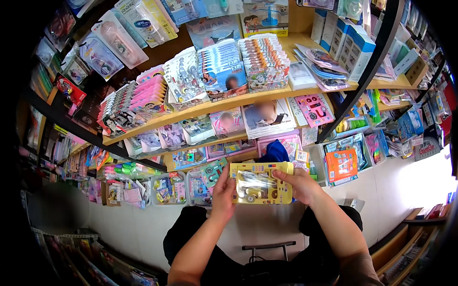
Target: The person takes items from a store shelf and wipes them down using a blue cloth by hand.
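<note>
Between my two hands is a yellow box (261, 183) with a clear window and a dark wheel-like shape inside it. My left hand (223, 190) grips its left edge, thumb on the front. At the right end, my right hand (301, 185) holds the box, with the thumb over the upper front and the fingers mostly hidden behind. A dark blue cloth-like item (275, 152) lies just behind the box. To the left of it is a green package (213, 171), partly covered by my left hand.
A wooden shelf (210, 107) above carries rows of small packets (222, 71). Floor-level bins (169, 188) stand below, one holding an orange package (341, 166). My knees flank a small black metal frame (268, 246). Book racks (105, 264) stand at the lower left.
</note>
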Tool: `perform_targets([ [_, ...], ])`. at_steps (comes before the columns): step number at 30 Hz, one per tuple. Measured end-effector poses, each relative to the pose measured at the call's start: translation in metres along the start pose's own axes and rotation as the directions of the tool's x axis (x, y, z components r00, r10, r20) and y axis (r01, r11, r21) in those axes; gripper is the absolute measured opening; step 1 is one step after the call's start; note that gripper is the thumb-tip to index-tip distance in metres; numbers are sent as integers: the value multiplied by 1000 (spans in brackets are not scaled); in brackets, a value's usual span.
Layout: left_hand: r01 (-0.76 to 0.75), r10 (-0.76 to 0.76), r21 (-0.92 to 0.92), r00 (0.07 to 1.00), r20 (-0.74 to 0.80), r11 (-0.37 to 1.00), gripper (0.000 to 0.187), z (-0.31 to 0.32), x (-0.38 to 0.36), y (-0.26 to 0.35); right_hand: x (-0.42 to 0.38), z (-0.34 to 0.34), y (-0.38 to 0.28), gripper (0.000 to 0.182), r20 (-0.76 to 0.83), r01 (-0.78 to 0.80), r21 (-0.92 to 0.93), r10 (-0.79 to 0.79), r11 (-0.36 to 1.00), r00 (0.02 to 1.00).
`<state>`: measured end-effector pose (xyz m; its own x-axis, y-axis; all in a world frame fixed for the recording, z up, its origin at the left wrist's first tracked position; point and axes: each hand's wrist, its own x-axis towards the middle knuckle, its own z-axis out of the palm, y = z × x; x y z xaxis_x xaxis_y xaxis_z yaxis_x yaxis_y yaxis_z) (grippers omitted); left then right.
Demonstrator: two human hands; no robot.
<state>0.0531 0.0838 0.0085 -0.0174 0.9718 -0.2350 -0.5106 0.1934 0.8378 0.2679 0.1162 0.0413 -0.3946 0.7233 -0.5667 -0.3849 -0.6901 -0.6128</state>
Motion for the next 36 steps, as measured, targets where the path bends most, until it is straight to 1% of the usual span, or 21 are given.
perform_targets([
  [1, -21, 21, 14, 1000, -7, 1000, 46, 0, 0, 0, 0, 0, 0, 37, -6, 55, -81, -56, 995, 998],
  [2, -41, 41, 29, 999, -14, 999, 46, 1, 1, 0, 0, 1, 1, 36, -60, 74, -168, -85, 983, 995],
  [5, -77, 78, 55, 997, -27, 996, 46, 2, 1, -4, 3, 1, 10, 29, -169, 177, -477, -287, 861, 943],
  [8, -89, 93, 69, 994, -62, 994, 45, 6, -2, -5, -1, 7, 12, 23, -230, 308, -527, -482, 792, 846],
  [11, -88, 93, 67, 993, -77, 994, 45, 7, -4, -7, 5, 3, 16, 22, -249, 352, -533, -540, 769, 804],
  [14, -84, 84, 10, 991, -99, 996, 45, 11, -6, -8, 7, 3, 16, 18, -282, 353, -369, -465, 860, 839],
  [17, -68, 62, -46, 992, -112, 997, 45, 17, -7, -2, 11, 0, 19, 13, -268, 309, -254, -373, 917, 888],
  [20, -43, 35, -69, 992, -118, 997, 44, 15, -4, 1, 10, 1, 20, 8, -253, 329, -215, -378, 919, 890],
  [24, -49, 39, -83, 992, -117, 995, 44, 15, 1, 2, 9, 4, 20, 5, -303, 329, -231, -389, 916, 870],
  [26, -85, 85, 7, 987, -136, 996, 44, 11, 4, -3, 6, 5, 18, 5, -301, 347, -259, -417, 901, 858],
  [30, -118, 138, 120, 976, -170, 986, 43, 12, 3, -5, 11, -4, 25, 8, -299, 327, -488, -507, 809, 808],
  [32, -120, 145, 162, 978, -149, 979, 43, 13, 1, -6, 14, -10, 28, 10, -298, 304, -584, -547, 753, 782],
  [35, -144, 169, 178, 977, -132, 973, 42, 14, 1, -9, 17, -11, 31, 9, -310, 306, -566, -542, 765, 781],
  [36, -155, 180, 176, 975, -131, 972, 42, 14, 1, -9, 18, -11, 31, 9, -325, 296, -527, -511, 797, 796],
])
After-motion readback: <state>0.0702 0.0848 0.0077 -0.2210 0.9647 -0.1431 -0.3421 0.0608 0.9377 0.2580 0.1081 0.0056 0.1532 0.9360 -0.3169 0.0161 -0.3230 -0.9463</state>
